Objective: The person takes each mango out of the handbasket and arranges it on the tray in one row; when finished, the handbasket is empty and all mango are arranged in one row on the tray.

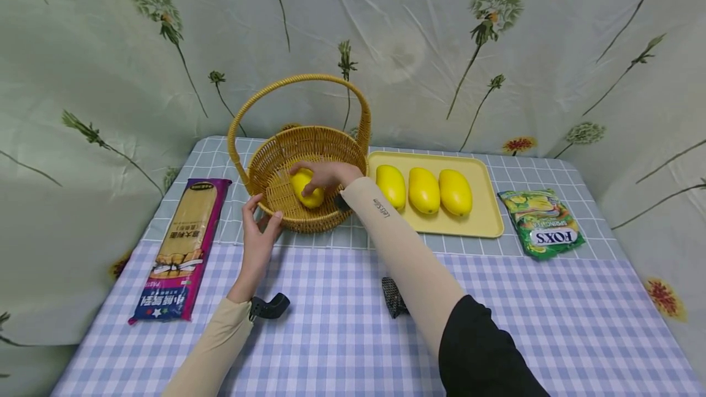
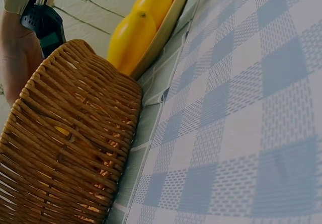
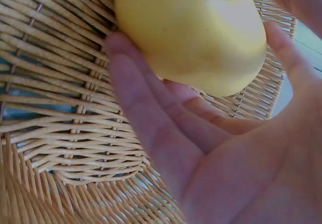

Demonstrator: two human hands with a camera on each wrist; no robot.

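Observation:
Within the wicker basket (image 1: 300,223), the right hand (image 1: 325,175) holds a yellow mango (image 1: 312,198) from above. The right wrist view shows its fingers (image 3: 146,98) spread along the sides of the mango (image 3: 196,38), close over the woven base. At the basket's front left, the left hand (image 1: 258,238) touches the rim with its thumb and fingers apart. That hand is out of sight in the left wrist view, where the basket wall (image 2: 70,133) fills the left side. Three more mangoes (image 1: 424,190) lie in a row on the yellow tray (image 1: 469,228) right of the basket.
The basket's tall handle (image 1: 306,77) arches over its opening. A pasta packet (image 1: 182,250) lies at the left and a green Fox's bag (image 1: 543,222) at the right. A dark mesh-like object (image 1: 393,298) sits near the right forearm. Patterned fabric hangs behind the checked tablecloth (image 1: 331,323).

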